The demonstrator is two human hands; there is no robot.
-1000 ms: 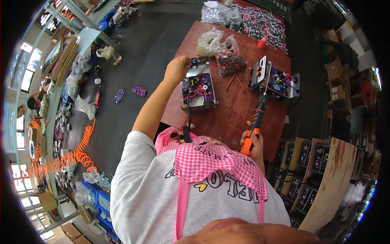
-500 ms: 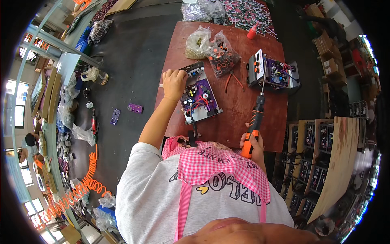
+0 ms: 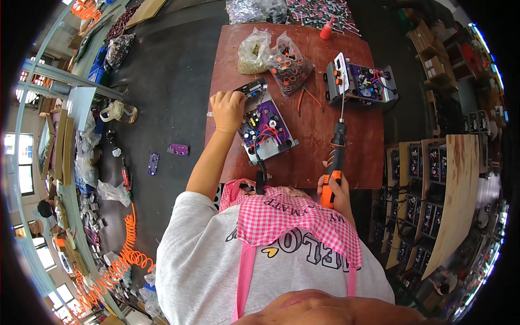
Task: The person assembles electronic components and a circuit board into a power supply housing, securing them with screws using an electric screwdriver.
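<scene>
My left hand (image 3: 227, 111) is closed on a dark front panel (image 3: 252, 88), which stands tilted at the far end of an opened metal device. Inside that device a purple circuit board (image 3: 265, 123) shows, with red and black wires; a black cable (image 3: 262, 167) runs from its near end. In my right hand (image 3: 338, 190) is an orange and black power screwdriver (image 3: 336, 154), its long thin bit pointing away from me. The bit overlaps the white panel (image 3: 340, 73) of a second opened device (image 3: 370, 86); whether they touch I cannot tell.
Behind the devices lie two clear bags, one of small brass-coloured parts (image 3: 253, 64), one of black-and-orange knobs (image 3: 290, 73). Orange-handled pliers (image 3: 310, 100) and a red bottle (image 3: 326, 29) share the red-brown board (image 3: 314, 157). Shelved devices (image 3: 414, 181) stand right; loose purple boards (image 3: 178, 149) left.
The screwdriver has swung slightly left and stands more upright in the picture. My left hand keeps its grip on the panel. The whole view has shifted a little.
</scene>
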